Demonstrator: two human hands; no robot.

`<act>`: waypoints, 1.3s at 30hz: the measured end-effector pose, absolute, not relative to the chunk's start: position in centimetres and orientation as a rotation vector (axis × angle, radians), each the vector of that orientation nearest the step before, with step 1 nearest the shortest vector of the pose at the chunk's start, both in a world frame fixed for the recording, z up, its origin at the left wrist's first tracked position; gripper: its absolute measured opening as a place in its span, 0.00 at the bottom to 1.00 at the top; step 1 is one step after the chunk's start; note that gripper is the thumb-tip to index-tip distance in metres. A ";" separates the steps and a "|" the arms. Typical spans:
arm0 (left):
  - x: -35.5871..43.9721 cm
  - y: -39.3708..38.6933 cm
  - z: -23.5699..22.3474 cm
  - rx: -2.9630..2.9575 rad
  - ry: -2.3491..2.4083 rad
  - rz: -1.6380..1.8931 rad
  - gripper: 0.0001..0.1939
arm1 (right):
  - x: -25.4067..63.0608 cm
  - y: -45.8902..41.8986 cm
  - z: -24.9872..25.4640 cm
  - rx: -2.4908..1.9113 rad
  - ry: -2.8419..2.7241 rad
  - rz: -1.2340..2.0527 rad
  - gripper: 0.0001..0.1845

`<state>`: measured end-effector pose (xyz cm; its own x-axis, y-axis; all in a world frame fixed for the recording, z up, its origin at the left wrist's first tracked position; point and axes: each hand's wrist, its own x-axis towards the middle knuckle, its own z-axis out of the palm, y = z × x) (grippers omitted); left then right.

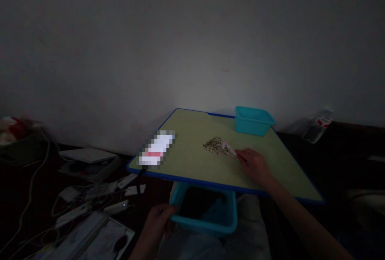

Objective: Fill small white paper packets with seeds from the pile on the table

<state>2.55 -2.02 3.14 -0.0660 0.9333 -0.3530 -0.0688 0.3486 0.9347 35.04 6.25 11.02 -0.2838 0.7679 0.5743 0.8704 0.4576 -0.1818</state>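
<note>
My right hand (253, 165) is closed around the handle of a pale, brush-like tool (229, 149) on the table top. Its wide end touches the right side of a small scatter of dark beans or seeds (213, 145); their exact kind is too small to tell. Below the table's near edge, a turquoise plastic basin (207, 227) rests on my lap with dark contents inside. My left hand (161, 216) grips this basin's left rim between thumb and fingers.
A second turquoise basin (254, 125) stands at the table's (186, 125) far right corner, near the wall. A lit, pixelated phone-like screen (158, 149) lies at the left. Power strips and cables (87, 196) cover the floor on the left; a clear bottle (319, 126) leans at the right.
</note>
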 end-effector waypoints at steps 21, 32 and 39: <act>2.4 -1.9 2.5 0.867 1.396 1.017 0.19 | 35.3 6.1 11.0 -1.264 -2.148 -0.133 0.15; 2.6 -2.2 3.3 0.809 1.356 1.030 0.18 | 34.9 5.9 11.1 -1.220 -2.165 -0.134 0.14; 2.4 -2.1 2.8 0.832 1.367 1.018 0.18 | 34.7 6.3 10.9 -1.224 -2.152 -0.146 0.13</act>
<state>2.40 -2.06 2.82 -0.0659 0.9259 -0.3719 -0.0910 0.3656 0.9263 34.68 6.29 10.93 -0.3534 0.7301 0.5848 0.8024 0.5580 -0.2117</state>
